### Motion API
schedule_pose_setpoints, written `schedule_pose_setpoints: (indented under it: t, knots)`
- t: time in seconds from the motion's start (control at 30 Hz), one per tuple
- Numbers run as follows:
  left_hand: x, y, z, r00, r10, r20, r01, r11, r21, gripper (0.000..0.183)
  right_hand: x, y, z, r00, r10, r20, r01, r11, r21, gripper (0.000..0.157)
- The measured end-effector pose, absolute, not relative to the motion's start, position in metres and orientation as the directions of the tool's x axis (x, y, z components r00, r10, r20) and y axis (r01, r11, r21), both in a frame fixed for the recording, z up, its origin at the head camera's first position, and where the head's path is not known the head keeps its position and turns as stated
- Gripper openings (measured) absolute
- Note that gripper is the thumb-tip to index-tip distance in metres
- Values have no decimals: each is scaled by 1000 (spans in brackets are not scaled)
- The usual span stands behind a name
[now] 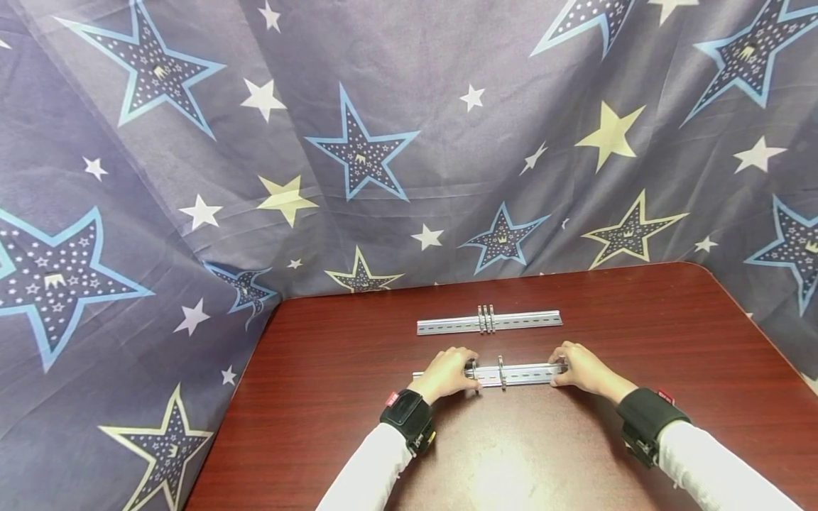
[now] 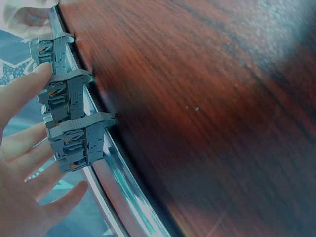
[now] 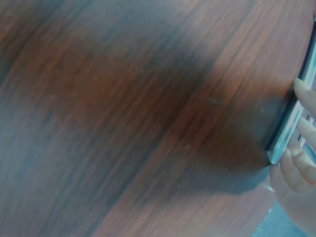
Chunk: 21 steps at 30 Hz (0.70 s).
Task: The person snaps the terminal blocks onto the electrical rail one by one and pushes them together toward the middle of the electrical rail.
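Observation:
A silver slotted DIN rail lies across the table in front of me, with grey terminal blocks mounted on it. The left wrist view shows three of these blocks spaced along the rail; in the head view a slim block stands bare near the middle. My left hand straddles the rail's left part, thumb on the near side and fingers on the far side of a block, partly covering it. At the right end, my right hand pinches the rail between thumb and fingers, also visible along its edge.
Farther back lies a second silver DIN rail, with several slim blocks grouped at its middle. The brown wood-grain table meets a star-printed cloth at its back and sides.

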State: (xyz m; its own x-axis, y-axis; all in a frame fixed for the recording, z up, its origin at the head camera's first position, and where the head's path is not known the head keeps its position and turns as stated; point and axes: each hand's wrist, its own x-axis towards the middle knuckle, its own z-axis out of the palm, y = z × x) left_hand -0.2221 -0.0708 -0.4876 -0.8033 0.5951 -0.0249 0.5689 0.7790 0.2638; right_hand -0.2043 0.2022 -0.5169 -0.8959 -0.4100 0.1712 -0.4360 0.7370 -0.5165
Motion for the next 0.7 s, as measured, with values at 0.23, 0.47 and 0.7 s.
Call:
schedule_pose_setpoints:
  t: [0.23,0.47,0.7]
  knots:
    - [-222,-67,-486,-790,613,-9,590,765,258,50,-204,202,-517,-892,-414,182,-446,737,-508,27]
    - [-222,-57,-491,-794,608,6,587,765,262,50,-203,202,-517,-895,-409,175,-439,743,-505,28]
    - [-221,-49,-491,-784,621,24,605,753,261,49,-204,205,-520,-869,-429,249,-490,671,-556,29]
